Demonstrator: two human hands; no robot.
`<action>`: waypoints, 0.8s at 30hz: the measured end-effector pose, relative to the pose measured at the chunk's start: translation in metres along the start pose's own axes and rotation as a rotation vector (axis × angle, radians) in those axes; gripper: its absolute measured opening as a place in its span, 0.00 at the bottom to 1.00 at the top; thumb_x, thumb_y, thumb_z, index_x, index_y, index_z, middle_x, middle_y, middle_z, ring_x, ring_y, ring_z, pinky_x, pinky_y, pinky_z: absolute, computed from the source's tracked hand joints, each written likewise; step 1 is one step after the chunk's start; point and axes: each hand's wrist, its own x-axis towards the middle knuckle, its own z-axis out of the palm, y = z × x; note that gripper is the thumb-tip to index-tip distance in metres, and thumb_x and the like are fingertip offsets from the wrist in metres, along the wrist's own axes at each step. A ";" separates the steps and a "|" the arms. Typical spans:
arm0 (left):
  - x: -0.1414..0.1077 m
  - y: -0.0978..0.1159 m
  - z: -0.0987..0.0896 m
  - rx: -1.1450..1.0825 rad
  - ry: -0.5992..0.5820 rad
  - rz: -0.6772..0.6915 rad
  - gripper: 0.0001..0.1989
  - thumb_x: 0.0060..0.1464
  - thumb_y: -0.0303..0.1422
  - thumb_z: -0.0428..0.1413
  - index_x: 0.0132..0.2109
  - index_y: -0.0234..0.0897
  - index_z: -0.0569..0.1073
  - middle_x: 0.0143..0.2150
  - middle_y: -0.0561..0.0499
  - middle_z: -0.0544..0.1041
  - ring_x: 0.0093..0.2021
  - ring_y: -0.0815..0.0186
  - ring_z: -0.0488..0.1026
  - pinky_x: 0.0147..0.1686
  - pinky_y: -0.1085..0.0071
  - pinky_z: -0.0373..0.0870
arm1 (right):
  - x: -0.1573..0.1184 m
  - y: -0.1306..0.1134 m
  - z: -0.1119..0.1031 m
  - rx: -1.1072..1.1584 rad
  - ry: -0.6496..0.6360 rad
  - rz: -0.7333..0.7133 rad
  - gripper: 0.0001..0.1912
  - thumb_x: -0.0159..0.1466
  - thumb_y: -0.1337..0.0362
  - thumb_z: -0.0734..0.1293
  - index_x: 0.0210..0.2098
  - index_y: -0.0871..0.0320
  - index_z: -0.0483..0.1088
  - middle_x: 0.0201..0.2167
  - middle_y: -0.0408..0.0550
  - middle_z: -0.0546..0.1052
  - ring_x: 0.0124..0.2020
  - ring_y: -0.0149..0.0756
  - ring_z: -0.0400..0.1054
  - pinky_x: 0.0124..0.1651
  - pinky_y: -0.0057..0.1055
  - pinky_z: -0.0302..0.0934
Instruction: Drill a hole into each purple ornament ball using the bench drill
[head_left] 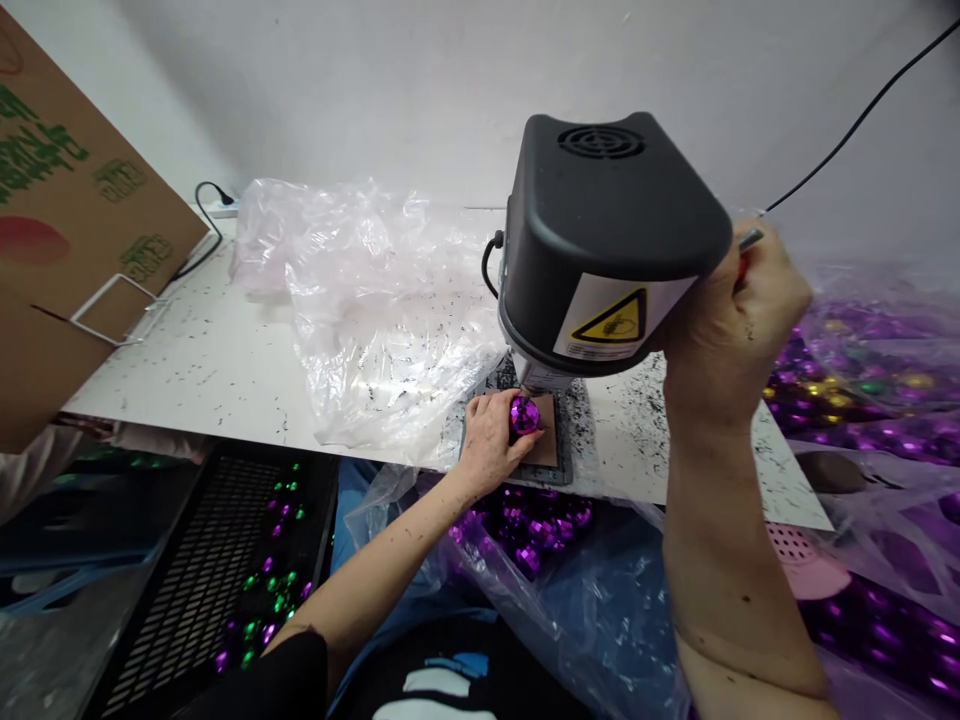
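A black press machine (622,200) with a yellow warning label stands on the white table. Under its head, my left hand (491,435) grips a shiny purple mirrored ball (524,414) between thumb and fingers, over a brown square pad (546,445) on the machine's base. My right hand (757,290) is wrapped round a lever handle (750,239) at the machine's right side; most of the handle is hidden by the fingers. More purple mirrored balls (532,525) lie in a clear plastic bag below the table edge, near my lap.
Crumpled clear plastic (375,330) covers part of the white table (225,370), which is strewn with black flecks. A cardboard box (82,220) stands at left. Below it is a black crate (195,560) with green and purple balls. Bagged purple balls (885,430) lie at right.
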 end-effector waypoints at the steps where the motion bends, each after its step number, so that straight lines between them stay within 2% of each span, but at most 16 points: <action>1: 0.000 0.000 0.000 0.004 -0.001 0.005 0.22 0.58 0.39 0.62 0.55 0.38 0.66 0.50 0.44 0.74 0.52 0.54 0.69 0.58 0.54 0.60 | -0.004 -0.001 -0.001 0.011 0.024 0.002 0.31 0.64 0.36 0.59 0.28 0.62 0.59 0.21 0.38 0.54 0.24 0.20 0.50 0.28 0.23 0.47; 6: -0.001 0.002 -0.003 0.025 -0.020 0.016 0.18 0.59 0.38 0.60 0.53 0.39 0.66 0.48 0.45 0.73 0.52 0.54 0.68 0.60 0.52 0.58 | -0.043 -0.001 -0.013 -0.012 0.134 -0.089 0.18 0.67 0.51 0.64 0.33 0.62 0.68 0.24 0.40 0.63 0.22 0.20 0.58 0.26 0.24 0.51; 10: -0.002 0.002 -0.003 0.021 -0.008 0.019 0.19 0.59 0.38 0.61 0.53 0.39 0.66 0.48 0.44 0.73 0.52 0.54 0.68 0.60 0.52 0.58 | -0.077 0.007 -0.020 -0.004 0.142 -0.204 0.07 0.66 0.61 0.65 0.38 0.59 0.70 0.25 0.39 0.67 0.22 0.23 0.63 0.26 0.27 0.57; 14: -0.002 0.002 -0.002 0.020 -0.007 0.018 0.19 0.59 0.39 0.61 0.53 0.39 0.66 0.49 0.44 0.73 0.52 0.54 0.68 0.61 0.51 0.58 | -0.094 0.015 -0.018 0.042 0.131 -0.285 0.08 0.65 0.64 0.65 0.43 0.56 0.69 0.28 0.40 0.69 0.23 0.24 0.63 0.25 0.28 0.60; 18: -0.003 0.002 -0.001 0.020 -0.009 0.017 0.19 0.59 0.39 0.61 0.53 0.39 0.66 0.49 0.44 0.73 0.52 0.53 0.68 0.60 0.51 0.59 | -0.099 0.018 -0.015 0.048 0.143 -0.284 0.09 0.64 0.67 0.64 0.44 0.56 0.69 0.29 0.40 0.69 0.23 0.24 0.63 0.25 0.29 0.61; 24: -0.002 0.002 -0.002 0.020 -0.013 0.006 0.19 0.59 0.39 0.61 0.53 0.40 0.66 0.49 0.44 0.73 0.52 0.53 0.69 0.60 0.52 0.60 | -0.103 0.021 -0.012 0.055 0.177 -0.303 0.09 0.63 0.67 0.64 0.44 0.58 0.68 0.29 0.40 0.68 0.22 0.24 0.64 0.26 0.29 0.61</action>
